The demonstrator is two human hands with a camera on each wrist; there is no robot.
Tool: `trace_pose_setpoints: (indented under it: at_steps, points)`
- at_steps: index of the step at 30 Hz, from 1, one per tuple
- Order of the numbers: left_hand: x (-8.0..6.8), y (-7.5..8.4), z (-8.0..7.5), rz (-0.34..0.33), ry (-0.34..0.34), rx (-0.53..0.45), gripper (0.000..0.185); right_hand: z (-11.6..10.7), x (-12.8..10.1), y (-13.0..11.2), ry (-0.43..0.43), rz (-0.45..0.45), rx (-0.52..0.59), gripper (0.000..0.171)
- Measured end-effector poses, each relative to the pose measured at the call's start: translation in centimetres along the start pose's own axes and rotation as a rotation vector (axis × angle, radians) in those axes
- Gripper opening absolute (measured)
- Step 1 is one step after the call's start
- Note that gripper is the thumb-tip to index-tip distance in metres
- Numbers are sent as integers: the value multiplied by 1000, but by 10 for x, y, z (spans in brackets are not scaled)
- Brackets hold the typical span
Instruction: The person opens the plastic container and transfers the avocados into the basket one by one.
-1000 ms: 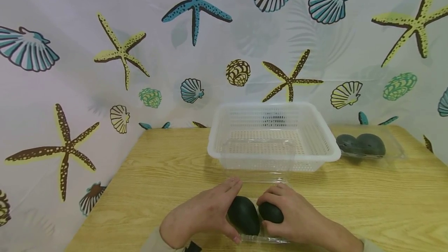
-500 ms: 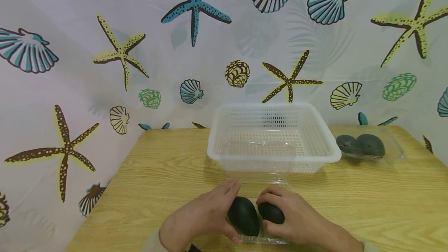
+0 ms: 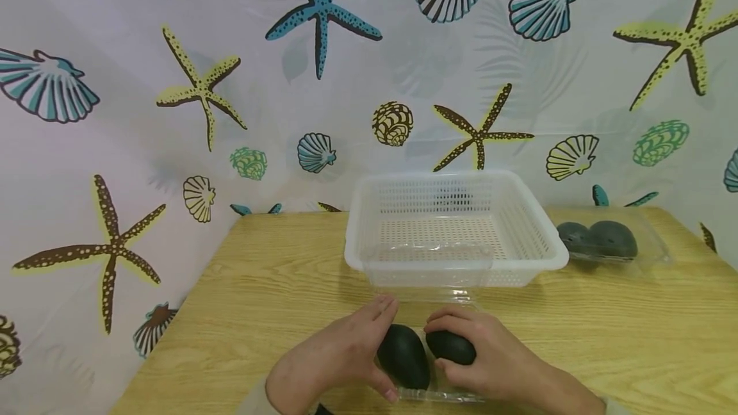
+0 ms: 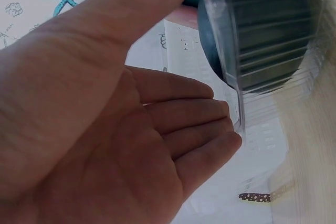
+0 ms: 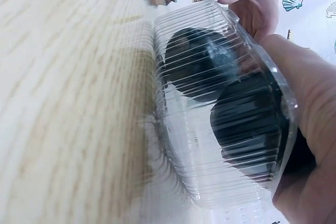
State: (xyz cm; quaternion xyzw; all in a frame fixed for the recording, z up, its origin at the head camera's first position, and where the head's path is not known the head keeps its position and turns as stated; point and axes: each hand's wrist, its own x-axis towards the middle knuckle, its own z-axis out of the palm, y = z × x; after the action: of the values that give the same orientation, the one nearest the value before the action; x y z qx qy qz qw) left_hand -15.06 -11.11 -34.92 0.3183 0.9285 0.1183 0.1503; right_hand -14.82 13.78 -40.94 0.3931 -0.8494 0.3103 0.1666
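Observation:
In the head view my right hand (image 3: 490, 354) grips a smooth, dark avocado (image 3: 451, 347), fingers over its far side and thumb at its near side. This avocado sits inside a clear ribbed plastic clamshell box (image 3: 441, 396). Beside it on the left lies a larger dark avocado (image 3: 403, 357), also in the box. My left hand (image 3: 340, 351) stands along the box's left side, its thumb near the front rim. The left wrist view shows straight left fingers (image 4: 184, 119) next to the box edge. The clear lid (image 3: 426, 268) stands raised at the back.
Behind the lid stands a white perforated basket (image 3: 450, 229). To its right, another clear clamshell (image 3: 651, 242) holds two dark avocados (image 3: 608, 239). The wooden table (image 3: 259, 274) meets a curtain (image 3: 346, 101) patterned with starfish and shells.
The avocado in my right hand has shifted slightly right and turned a little. The raised lid's top edge sits lower. My left hand has hardly moved.

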Motion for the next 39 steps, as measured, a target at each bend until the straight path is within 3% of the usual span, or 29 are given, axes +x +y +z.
trace_pose_setpoints:
  at_steps: [14, 29, 39]
  points:
    - [-1, 1, 1, -11, -1, 9, 121, -25, -4, -4, -10, 92, 147, 44]
    - [0, 3, 2, -13, -3, -3, 122, -53, -14, 1, 45, 151, 20, 48]
    - [0, 3, 2, -8, -3, 12, 123, -68, -20, 5, 83, 181, 6, 45]
